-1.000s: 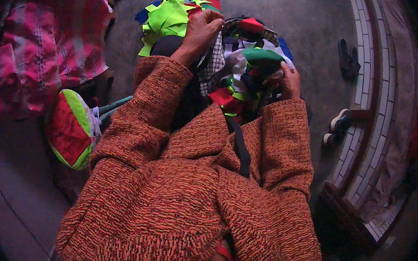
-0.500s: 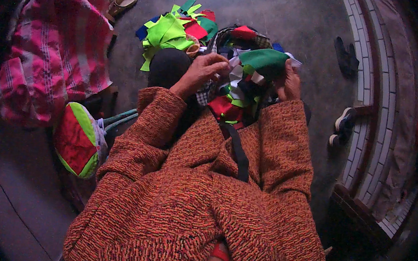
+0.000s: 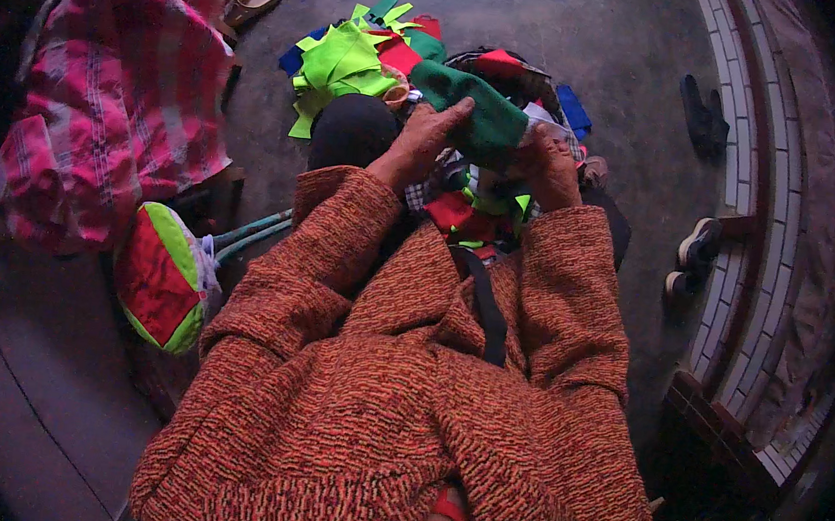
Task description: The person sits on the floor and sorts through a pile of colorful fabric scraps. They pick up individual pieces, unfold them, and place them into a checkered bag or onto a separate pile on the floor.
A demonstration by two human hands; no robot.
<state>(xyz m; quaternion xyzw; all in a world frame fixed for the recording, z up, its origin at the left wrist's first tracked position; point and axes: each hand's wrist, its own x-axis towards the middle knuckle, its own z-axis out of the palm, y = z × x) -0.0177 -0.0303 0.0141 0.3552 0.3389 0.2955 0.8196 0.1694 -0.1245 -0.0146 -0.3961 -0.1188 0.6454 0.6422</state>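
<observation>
A piece of dark green cloth (image 3: 477, 114) is stretched between my two hands above my lap. My left hand (image 3: 423, 143) pinches its left part, thumb on top. At the cloth's right end my right hand (image 3: 553, 169) is closed on it, with a white piece (image 3: 542, 119) showing just beyond those fingers; whether that is held too, I cannot tell. Under the hands, cloth scraps fill my lap: a red scrap (image 3: 451, 209), bits of bright green and white, and some checked fabric (image 3: 416, 196). The green cloth hides part of this heap.
Bright green scraps (image 3: 344, 61) lie piled past my left knee (image 3: 353, 132), with red and blue ones. A pink checked cloth (image 3: 116, 101) drapes something at the left. Near it is a red and green stitched item (image 3: 160, 276). Shoes (image 3: 698, 242) stand by the tiled ledge (image 3: 779, 215) at right.
The green cloth has moved left and toward me. My left hand, earlier beside it, now grips its left part. My right hand has shifted slightly left and nearer.
</observation>
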